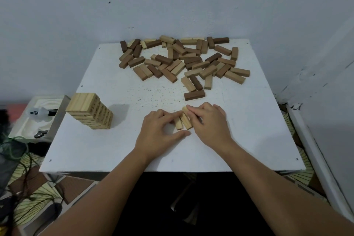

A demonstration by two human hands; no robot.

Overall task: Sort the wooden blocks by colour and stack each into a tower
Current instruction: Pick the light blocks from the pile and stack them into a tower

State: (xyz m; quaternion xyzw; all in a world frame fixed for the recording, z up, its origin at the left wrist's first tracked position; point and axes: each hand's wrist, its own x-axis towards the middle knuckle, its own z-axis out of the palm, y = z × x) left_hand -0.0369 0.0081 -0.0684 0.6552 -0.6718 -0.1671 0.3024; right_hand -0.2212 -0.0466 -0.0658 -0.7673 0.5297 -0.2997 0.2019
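Note:
On the white table (249,130) a tower of light wooden blocks (90,110) stands near the left edge. A loose heap of light, mid-brown and dark blocks (183,59) lies at the far side, with one dark block (194,95) apart in front of it. At the table's middle a few light blocks (183,121) lie side by side between my hands. My left hand (160,130) curls its fingers and thumb round their left side. My right hand (207,122) presses on them from the right, fingers bent over the far ends.
Left of the table stands a white tray (21,126) with a small pale figure and dark bits in it. Cables and a patterned mat lie on the floor at the left. A pale wall runs behind and to the right.

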